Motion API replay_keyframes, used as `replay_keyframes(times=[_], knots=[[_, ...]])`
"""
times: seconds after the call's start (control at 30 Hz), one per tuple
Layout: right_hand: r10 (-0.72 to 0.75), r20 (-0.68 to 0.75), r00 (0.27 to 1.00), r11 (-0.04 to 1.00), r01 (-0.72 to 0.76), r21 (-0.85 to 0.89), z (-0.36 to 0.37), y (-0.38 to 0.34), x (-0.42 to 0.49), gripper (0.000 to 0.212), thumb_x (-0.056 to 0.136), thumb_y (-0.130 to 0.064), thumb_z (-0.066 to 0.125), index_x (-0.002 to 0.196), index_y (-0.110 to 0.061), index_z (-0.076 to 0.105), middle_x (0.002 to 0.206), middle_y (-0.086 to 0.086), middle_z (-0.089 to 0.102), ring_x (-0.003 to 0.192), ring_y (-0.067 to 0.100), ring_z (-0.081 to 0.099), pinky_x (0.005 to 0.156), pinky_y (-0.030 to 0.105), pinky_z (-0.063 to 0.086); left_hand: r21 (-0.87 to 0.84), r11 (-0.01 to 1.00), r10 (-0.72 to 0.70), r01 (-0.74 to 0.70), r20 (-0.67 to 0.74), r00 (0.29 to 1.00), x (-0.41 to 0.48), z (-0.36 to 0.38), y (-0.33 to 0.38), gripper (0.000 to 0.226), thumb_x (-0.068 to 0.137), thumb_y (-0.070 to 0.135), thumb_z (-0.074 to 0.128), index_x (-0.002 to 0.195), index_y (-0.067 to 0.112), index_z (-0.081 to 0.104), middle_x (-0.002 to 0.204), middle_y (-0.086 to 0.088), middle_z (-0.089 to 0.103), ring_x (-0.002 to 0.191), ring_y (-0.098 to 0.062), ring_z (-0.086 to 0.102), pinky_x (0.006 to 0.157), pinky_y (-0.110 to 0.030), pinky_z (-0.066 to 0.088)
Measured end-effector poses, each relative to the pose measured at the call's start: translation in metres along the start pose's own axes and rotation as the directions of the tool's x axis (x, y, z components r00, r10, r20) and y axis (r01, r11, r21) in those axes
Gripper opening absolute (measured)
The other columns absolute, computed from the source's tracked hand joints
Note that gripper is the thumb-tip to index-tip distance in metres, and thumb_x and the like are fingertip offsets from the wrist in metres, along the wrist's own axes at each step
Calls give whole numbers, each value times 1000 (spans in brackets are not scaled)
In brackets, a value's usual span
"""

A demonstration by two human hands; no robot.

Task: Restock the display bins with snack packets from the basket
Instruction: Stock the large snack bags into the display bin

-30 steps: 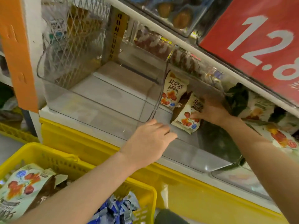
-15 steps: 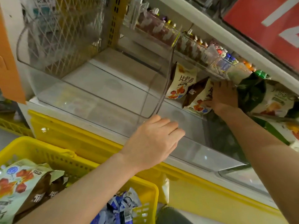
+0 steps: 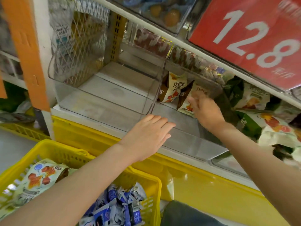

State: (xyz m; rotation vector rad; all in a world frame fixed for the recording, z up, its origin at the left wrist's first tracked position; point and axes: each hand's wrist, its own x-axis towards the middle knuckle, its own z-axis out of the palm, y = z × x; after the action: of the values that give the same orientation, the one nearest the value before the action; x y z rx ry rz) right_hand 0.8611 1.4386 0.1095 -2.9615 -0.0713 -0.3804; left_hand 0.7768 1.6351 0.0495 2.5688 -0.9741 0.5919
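Observation:
Two white-and-brown snack packets stand at the back of the middle clear display bin (image 3: 187, 139): one (image 3: 174, 88) leans by the divider, the other (image 3: 183, 100) is just right of it. My right hand (image 3: 206, 111) reaches inside this bin, blurred, with its fingers spread against the second packet. My left hand (image 3: 146, 137) rests flat on the bin's front edge, fingers straight. The yellow basket (image 3: 53, 149) at lower left holds a large white packet (image 3: 40, 178) and several small blue packets (image 3: 117, 207).
The clear bin (image 3: 104, 98) on the left has nothing in it. The bin to the right holds green-and-white packets (image 3: 254, 98). A red price sign (image 3: 254, 38) hangs from the shelf above. An orange post (image 3: 24, 46) stands at far left; a yellow base runs below the bins.
My right hand has drawn back a little from the second packet, which now stands more upright beside the first. My left hand stays on the bin's front edge.

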Motion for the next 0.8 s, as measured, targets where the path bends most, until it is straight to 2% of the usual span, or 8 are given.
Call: replay_keyframes(times=[0.17, 0.27, 0.33, 0.4, 0.47, 0.53, 0.67, 0.8], knots=[[-166, 141, 976, 984, 154, 95, -1, -24, -94, 45, 97, -46, 27, 134, -24, 41, 133, 2, 54, 120, 22, 51, 98, 35, 40, 34, 995, -95, 94, 27, 995, -15, -16, 12, 44, 99, 30, 35, 140, 14, 34, 140, -4, 41, 131, -19, 34, 111, -31, 23], [-316, 106, 943, 949, 313, 37, 3, -37, -138, 47, 98, -33, 39, 139, -12, 38, 146, 6, 39, 137, 20, 33, 112, 20, 14, 2, 982, -188, 188, -43, 981, -48, -32, 21, 39, 97, 30, 35, 132, 15, 45, 129, -2, 51, 121, -17, 45, 104, -31, 33], [-383, 61, 922, 923, 379, 62, 6, -48, -162, 39, 97, -26, 46, 132, -8, 47, 139, 10, 45, 132, 25, 40, 112, 27, 24, -12, 970, -241, 242, -113, 964, -79, -41, 22, 36, 93, 29, 34, 118, 14, 56, 110, 0, 61, 102, -15, 57, 89, -28, 42], [-437, 30, 899, 895, 432, 112, 16, -62, -183, 31, 96, -25, 47, 121, -9, 55, 121, 9, 57, 112, 26, 56, 97, 36, 45, -55, 940, -342, 337, -167, 925, -113, -45, 15, 32, 92, 26, 36, 110, 14, 60, 100, 1, 63, 93, -14, 59, 82, -26, 39], [-468, 30, 883, 875, 458, 157, 35, -82, -198, 26, 95, -25, 47, 113, -11, 59, 108, 6, 60, 99, 23, 60, 86, 34, 49, -116, 872, -489, 476, -181, 853, -147, -44, 1, 27, 93, 23, 41, 109, 12, 60, 100, -1, 62, 93, -15, 55, 82, -28, 37], [-483, 104, 870, 867, 457, 201, 61, -106, -205, 25, 97, -26, 46, 114, -13, 57, 107, 3, 58, 101, 20, 57, 87, 30, 46, -120, 778, -628, 616, -144, 765, -184, -39, -17, 22, 93, 19, 47, 110, 11, 60, 103, -3, 61, 96, -19, 54, 84, -32, 39], [-470, 305, 828, 873, 385, 299, 123, -159, -213, 38, 101, -35, 33, 133, -16, 41, 126, 1, 46, 116, 14, 45, 96, 22, 33, 25, 525, -850, 851, -35, 525, -263, -25, -64, 22, 92, 13, 51, 112, 6, 58, 105, -16, 60, 95, -37, 54, 82, -46, 41], [-374, 510, 775, 892, 150, 426, 176, -209, -219, 52, 99, -35, 39, 144, -13, 25, 144, 5, 34, 124, 17, 43, 99, 20, 32, 64, 282, -957, 957, 85, 276, -336, -11, -100, 26, 95, 16, 45, 116, 4, 55, 109, -22, 57, 101, -41, 54, 83, -45, 40]])
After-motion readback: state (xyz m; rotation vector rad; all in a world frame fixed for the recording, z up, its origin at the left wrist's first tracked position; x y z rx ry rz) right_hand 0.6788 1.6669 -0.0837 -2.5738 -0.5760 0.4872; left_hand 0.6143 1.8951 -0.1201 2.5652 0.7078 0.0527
